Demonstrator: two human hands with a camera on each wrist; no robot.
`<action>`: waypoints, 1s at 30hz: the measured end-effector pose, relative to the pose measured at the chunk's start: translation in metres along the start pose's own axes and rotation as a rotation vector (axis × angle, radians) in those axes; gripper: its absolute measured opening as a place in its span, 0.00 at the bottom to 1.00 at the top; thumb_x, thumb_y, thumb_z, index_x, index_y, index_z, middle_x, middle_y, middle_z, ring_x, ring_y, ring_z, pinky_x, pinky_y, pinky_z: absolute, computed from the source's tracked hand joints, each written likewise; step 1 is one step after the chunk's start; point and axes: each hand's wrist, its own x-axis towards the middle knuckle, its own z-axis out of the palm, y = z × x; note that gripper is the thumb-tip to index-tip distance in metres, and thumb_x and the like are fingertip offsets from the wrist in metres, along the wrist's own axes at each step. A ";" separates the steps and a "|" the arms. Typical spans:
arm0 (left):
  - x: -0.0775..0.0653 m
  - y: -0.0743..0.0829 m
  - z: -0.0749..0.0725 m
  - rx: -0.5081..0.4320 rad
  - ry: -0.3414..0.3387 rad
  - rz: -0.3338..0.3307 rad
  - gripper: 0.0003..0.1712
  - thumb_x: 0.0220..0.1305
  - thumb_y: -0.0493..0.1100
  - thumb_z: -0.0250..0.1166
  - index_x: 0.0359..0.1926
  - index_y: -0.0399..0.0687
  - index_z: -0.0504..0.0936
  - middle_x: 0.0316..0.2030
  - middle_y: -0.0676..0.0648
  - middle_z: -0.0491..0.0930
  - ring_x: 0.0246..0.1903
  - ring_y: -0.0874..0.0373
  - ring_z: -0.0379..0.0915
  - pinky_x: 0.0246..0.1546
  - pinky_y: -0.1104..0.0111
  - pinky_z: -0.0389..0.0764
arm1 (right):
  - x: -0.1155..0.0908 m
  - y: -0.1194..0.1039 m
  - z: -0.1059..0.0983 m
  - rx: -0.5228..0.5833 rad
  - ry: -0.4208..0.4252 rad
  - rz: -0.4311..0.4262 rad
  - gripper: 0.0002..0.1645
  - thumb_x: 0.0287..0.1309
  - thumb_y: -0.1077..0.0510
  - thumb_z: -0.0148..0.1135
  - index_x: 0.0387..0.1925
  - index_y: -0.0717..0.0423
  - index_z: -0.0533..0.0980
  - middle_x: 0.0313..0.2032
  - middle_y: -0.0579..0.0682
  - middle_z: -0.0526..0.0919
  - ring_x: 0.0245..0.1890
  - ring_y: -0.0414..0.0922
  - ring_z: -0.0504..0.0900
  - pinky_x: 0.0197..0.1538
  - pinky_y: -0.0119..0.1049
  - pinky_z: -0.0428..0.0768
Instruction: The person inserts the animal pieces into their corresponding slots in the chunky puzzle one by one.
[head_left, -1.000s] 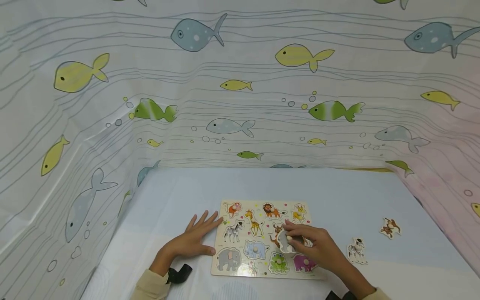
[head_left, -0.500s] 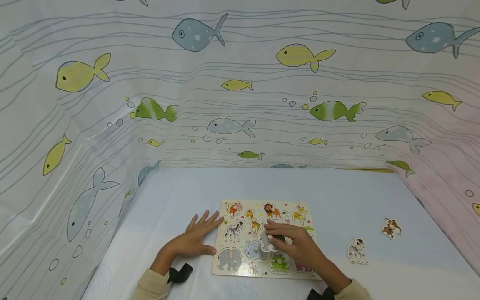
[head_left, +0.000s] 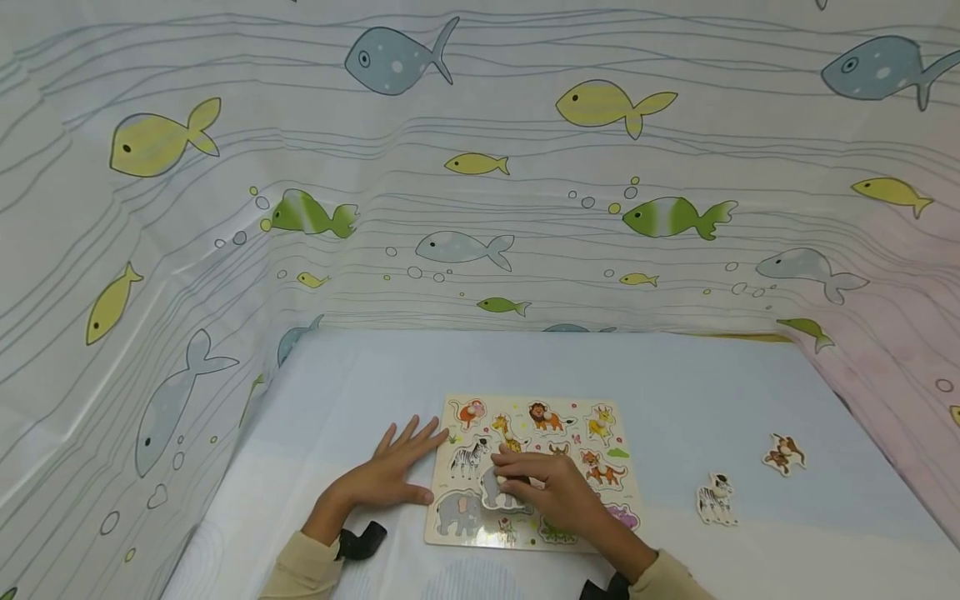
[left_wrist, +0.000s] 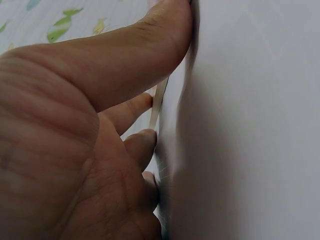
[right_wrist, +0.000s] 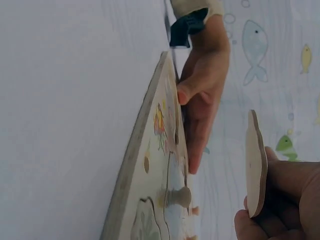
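Observation:
In the head view my right hand [head_left: 555,490] pinches a grey elephant puzzle piece [head_left: 491,492] between thumb and fingers, above the front left of a wooden animal puzzle board [head_left: 444,467]. Just left of that piece is the printed elephant recess [head_left: 456,513]. The right wrist view shows the held piece [right_wrist: 255,165] edge-on, raised off the board. My left hand [head_left: 384,477] lies spread at the board's left side, its fingertips and thumb right at the edge. Seen from the left wrist, its fingers [left_wrist: 141,145] reach the thin board edge.
On the table to the right lie a loose zebra piece [head_left: 716,500] and a loose monkey piece [head_left: 784,455]. Knobbed pieces sit in the board, among them a lion [head_left: 546,418] and a tiger [head_left: 602,469]. A fish-patterned sheet [head_left: 465,275] hangs behind.
My right hand has carried the elephant piece leftward across the board, from around its middle to beside the elephant recess. My left hand stays at the left edge.

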 end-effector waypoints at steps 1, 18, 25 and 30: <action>0.000 0.000 0.000 0.002 -0.001 0.001 0.56 0.54 0.60 0.71 0.79 0.55 0.53 0.80 0.43 0.43 0.78 0.35 0.26 0.73 0.38 0.23 | 0.001 0.000 0.003 0.000 0.001 0.000 0.16 0.61 0.60 0.67 0.50 0.57 0.84 0.55 0.55 0.85 0.59 0.55 0.82 0.53 0.32 0.84; -0.001 0.003 -0.003 -0.003 -0.003 0.002 0.56 0.55 0.57 0.72 0.79 0.56 0.52 0.80 0.43 0.42 0.78 0.35 0.26 0.73 0.38 0.23 | 0.009 -0.007 0.054 -0.039 0.034 0.102 0.14 0.56 0.60 0.71 0.45 0.58 0.86 0.50 0.53 0.87 0.55 0.49 0.85 0.52 0.28 0.83; -0.001 0.003 -0.004 -0.010 0.002 0.027 0.56 0.56 0.58 0.71 0.79 0.52 0.53 0.80 0.40 0.43 0.78 0.33 0.26 0.72 0.36 0.24 | 0.009 -0.006 0.068 -0.121 -0.017 0.102 0.14 0.57 0.59 0.70 0.46 0.57 0.86 0.51 0.52 0.87 0.56 0.47 0.84 0.54 0.32 0.84; -0.001 0.003 -0.004 -0.008 -0.005 0.008 0.56 0.56 0.57 0.72 0.79 0.54 0.52 0.80 0.42 0.42 0.78 0.35 0.25 0.73 0.37 0.23 | 0.009 -0.008 0.073 -0.199 -0.016 0.052 0.14 0.57 0.60 0.70 0.46 0.58 0.86 0.49 0.51 0.88 0.56 0.47 0.84 0.55 0.39 0.84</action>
